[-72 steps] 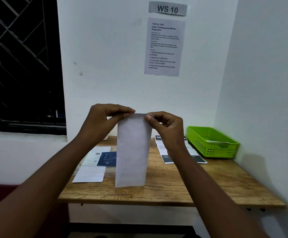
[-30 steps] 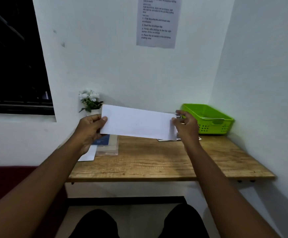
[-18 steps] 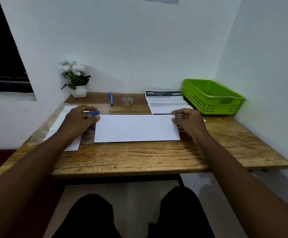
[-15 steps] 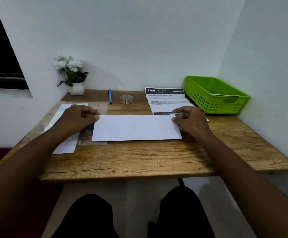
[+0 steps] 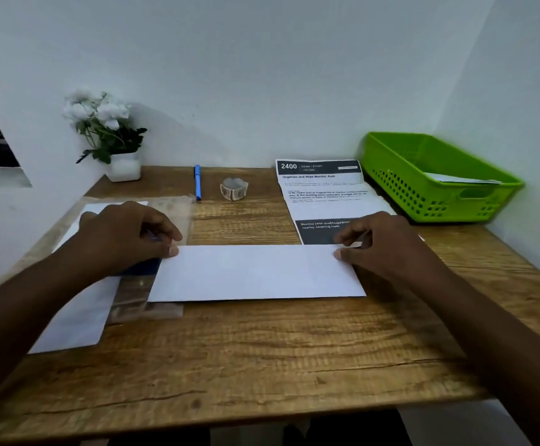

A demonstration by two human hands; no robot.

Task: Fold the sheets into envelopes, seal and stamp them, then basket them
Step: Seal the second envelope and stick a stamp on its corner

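A long white envelope (image 5: 255,273) lies flat across the middle of the wooden desk (image 5: 262,355). My left hand (image 5: 123,236) rests on its upper left corner, thumb tip on the paper. My right hand (image 5: 388,243) pinches the upper right corner, where a thin flap edge shows under the fingers. Behind it lies a printed sheet (image 5: 323,194) with a black header. A small roll of stamps (image 5: 234,189) stands at the back. The green basket (image 5: 391,175) sits at the back right with an envelope (image 5: 455,179) inside.
A blue pen (image 5: 197,181) lies beside the stamp roll. A white flower pot (image 5: 123,169) stands at the back left. Under my left hand are a clear plastic sleeve (image 5: 146,304) and white envelopes (image 5: 78,323). White walls close the back and right.
The envelope, held upright in the air before, has been turned lengthwise and laid flat on the desk. Both hands came down with it and stay at its ends.
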